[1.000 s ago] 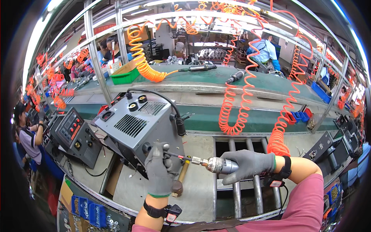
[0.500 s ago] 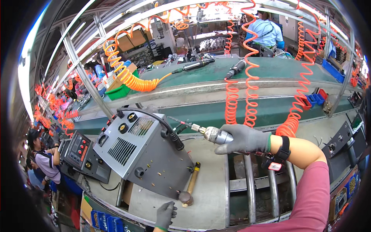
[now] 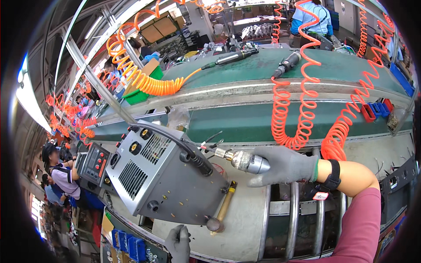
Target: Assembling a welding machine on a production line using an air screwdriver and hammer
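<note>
Grey sheet steel makes up the machine [image 3: 169, 175] lying tilted on the bench [image 3: 250, 219], a boxy unit with vent slots, round sockets and a thick black cable [image 3: 175, 142] arching over its upper face. It looks heavy and rigid, with hard edges and smooth painted panels that a glove could slide on; the corners or the underside seem the safest places to take hold, not the cable or the knobs. At about three o'clock from the machine, the right hand [image 3: 287, 165], in a grey knit glove, is closed around a shiny air screwdriver [image 3: 245, 161], its bit pointing toward the machine's upper right edge, near where the cable enters. The screwdriver looks dense, stiff and slick, best held round its barrel as it is now. At six o'clock, low in the frame, the left hand [image 3: 179, 242] hangs below the bench edge, fingers loosely curled and holding nothing I can see. A wooden-handled hammer [image 3: 221, 212] lies just beside the machine's lower right corner.
</note>
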The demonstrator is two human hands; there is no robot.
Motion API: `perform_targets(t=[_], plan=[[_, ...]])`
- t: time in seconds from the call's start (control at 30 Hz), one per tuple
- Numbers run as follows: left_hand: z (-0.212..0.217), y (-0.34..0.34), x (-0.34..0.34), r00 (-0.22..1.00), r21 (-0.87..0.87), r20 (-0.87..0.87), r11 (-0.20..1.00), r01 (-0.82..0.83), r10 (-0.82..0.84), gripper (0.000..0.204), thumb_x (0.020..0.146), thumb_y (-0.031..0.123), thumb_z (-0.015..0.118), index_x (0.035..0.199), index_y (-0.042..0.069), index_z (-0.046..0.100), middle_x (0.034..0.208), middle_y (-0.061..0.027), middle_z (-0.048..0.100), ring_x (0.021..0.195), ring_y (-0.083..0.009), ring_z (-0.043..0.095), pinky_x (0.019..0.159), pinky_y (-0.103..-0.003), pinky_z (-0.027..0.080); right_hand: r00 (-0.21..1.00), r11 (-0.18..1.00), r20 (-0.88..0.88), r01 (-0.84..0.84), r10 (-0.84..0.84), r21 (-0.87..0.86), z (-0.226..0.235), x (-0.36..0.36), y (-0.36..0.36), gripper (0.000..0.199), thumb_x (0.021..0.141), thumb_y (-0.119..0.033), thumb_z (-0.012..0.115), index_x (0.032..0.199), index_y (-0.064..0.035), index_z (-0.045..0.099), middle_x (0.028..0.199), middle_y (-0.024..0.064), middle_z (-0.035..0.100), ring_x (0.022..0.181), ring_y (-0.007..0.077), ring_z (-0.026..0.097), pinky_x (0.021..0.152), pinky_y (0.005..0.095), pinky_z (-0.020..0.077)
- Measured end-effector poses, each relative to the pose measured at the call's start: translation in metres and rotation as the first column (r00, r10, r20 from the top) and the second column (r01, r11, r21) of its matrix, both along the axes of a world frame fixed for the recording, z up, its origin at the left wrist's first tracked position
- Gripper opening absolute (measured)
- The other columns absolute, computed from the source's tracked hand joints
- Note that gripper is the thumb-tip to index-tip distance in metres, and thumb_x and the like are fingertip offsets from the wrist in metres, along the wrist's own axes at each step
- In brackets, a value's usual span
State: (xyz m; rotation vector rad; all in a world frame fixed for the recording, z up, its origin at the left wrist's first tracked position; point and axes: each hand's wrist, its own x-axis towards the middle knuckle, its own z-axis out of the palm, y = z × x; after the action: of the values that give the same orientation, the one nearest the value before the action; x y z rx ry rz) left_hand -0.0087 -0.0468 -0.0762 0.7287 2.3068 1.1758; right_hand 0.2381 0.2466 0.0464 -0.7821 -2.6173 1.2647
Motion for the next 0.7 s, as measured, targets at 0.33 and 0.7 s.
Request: perform_targets(t=[0.33, 0.7], plan=[[0.046, 0.078, 0.036, 0.886, 0.402, -0.419, 0.835, 0.377, -0.198, 0.034, 0.086, 0.014, 0.061, 0.116, 0.001, 0.056, 0.112, -0.0129, 0.057, 0.097, -0.0185, 0.056, 0.084, -0.032, 0.046, 0.998, 0.999, -0.051, -0.030, 0.028, -0.031, -0.013, 0.002, 0.010, 0.076, 0.075, -0.053, 0.072, 0.127, -0.0017, 0.050, 0.109, 0.0195, 0.061, 0.102, 0.0286, 0.060, 0.089, 0.0368, 0.0462], [0.065, 0.035, -0.018, 0.609, 0.762, -0.426, 0.628, -0.157, 0.669, 0.042, 0.089, 0.027, 0.059, 0.121, 0.001, 0.051, 0.116, -0.0178, 0.056, 0.099, -0.0282, 0.058, 0.084, -0.039, 0.047, 0.971, 0.993, -0.222, -0.102, 0.088, -0.053, -0.018, -0.004, 0.010, 0.069, 0.078, -0.039, 0.075, 0.132, -0.0052, 0.048, 0.113, 0.0140, 0.061, 0.105, 0.0229, 0.059, 0.094, 0.0341, 0.0449]])
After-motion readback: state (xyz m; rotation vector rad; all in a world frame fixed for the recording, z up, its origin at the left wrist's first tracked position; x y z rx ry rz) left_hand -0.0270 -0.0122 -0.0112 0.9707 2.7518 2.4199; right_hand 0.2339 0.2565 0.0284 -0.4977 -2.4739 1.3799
